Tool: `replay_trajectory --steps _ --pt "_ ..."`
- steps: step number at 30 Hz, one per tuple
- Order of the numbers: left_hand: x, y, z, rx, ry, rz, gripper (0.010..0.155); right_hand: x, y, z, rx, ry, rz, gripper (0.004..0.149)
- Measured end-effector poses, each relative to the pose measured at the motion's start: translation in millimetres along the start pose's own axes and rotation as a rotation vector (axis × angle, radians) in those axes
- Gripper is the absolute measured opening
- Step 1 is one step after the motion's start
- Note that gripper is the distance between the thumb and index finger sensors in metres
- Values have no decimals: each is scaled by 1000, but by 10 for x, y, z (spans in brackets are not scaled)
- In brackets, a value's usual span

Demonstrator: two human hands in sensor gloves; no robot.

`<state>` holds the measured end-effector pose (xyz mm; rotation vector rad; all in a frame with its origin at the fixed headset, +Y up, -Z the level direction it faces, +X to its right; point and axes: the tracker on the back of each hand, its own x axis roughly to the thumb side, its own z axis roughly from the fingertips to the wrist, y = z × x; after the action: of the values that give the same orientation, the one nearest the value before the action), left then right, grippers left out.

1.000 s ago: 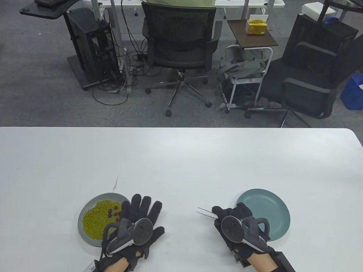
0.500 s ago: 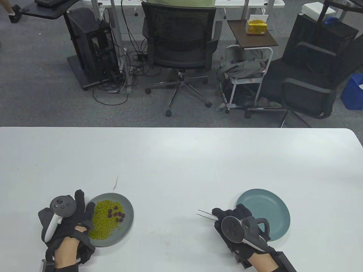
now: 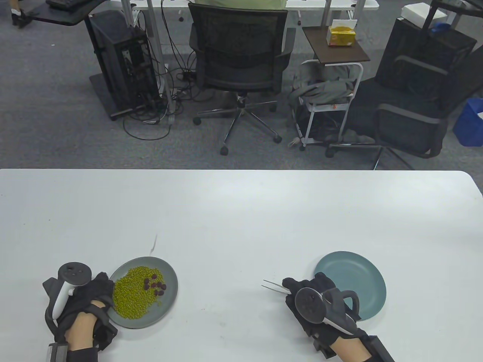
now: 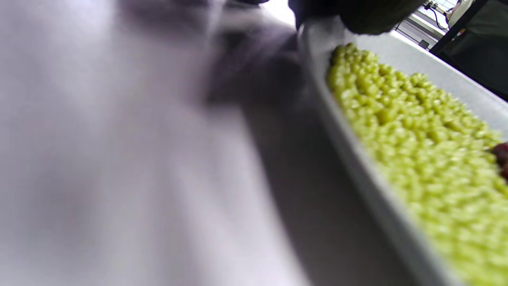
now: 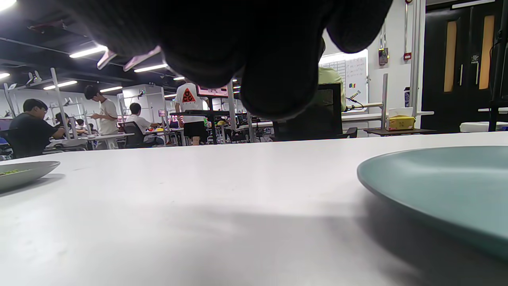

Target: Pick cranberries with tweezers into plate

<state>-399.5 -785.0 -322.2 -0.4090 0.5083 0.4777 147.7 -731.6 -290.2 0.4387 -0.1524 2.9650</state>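
Cranberries (image 3: 154,285), a small group of dark red pieces, lie on top of a heap of green beans (image 3: 136,294) in the grey plate (image 3: 171,281) near the front left of the white table (image 3: 241,211). In the left wrist view the beans (image 4: 416,131) fill the plate (image 4: 357,167), and one dark red piece shows at the right edge, but this view is blurred.

At the far left, the left hand (image 3: 81,301) rests on the table beside the grey plate. Its fingers (image 3: 103,288) touch the left rim of this plate, and the left wrist view also shows a dark gloved finger (image 4: 357,16) on the rim. How firmly the hand holds the rim, I cannot tell.

More to the right, in the middle front part of the table, the tweezers (image 3: 274,285) point to the left. Their two metal tips stand a little apart, well apart from the grey plate. The right hand (image 3: 315,301) grips the back part of the tweezers with curled fingers. In the right wrist view the tips of the tweezers (image 5: 131,59) come out from under the dark glove (image 5: 238,39).

Just beside the right hand, on its right, lies the blue-green plate (image 3: 358,279); the hand covers part of its left rim. The right wrist view shows its surface (image 5: 436,178) low and close.
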Motion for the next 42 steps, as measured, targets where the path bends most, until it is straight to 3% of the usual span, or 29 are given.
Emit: replay_trajectory --steps 13,22,28,31,36,42 --pt "113 -22 24 42 -2 2 44 -1 10 5 6 2 1 54" --pt "149 84 146 58 -38 152 44 10 18 6 13 -2 -2 54" --pt "110 -113 35 -132 -140 493 48 16 18 7 15 -3 1 54" --pt "195 -228 13 -166 -223 609 50 -4 -12 6 2 3 -2 54" --pt "639 -403 201 -276 -440 849 58 -101 -127 -21 -63 41 -30 53" --pt "1241 -728 584 -415 -642 934 62 -241 -276 -7 -183 75 -75 52"
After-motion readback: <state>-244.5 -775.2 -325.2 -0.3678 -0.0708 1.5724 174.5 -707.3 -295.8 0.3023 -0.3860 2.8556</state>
